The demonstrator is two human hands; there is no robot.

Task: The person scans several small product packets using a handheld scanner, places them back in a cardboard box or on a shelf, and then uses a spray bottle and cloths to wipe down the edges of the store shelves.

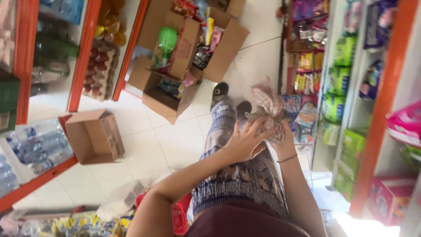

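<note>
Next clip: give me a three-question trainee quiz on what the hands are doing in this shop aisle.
1. True or false: both hands are on the crumpled cloth-like bundle.
2. Which stands empty on the floor tiles? A) the small cardboard box B) the large open carton
3. Fill in: the thin bracelet sits on the ___ wrist.

Key
1. True: left hand and right hand both grip it.
2. A; the large carton holds packets.
3. right

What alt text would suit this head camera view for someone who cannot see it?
Both hands, left hand and right hand, hold a crumpled patterned grey-and-pink cloth above a white tiled floor, between orange-framed shop shelves and open brown cardboard boxes.
</note>
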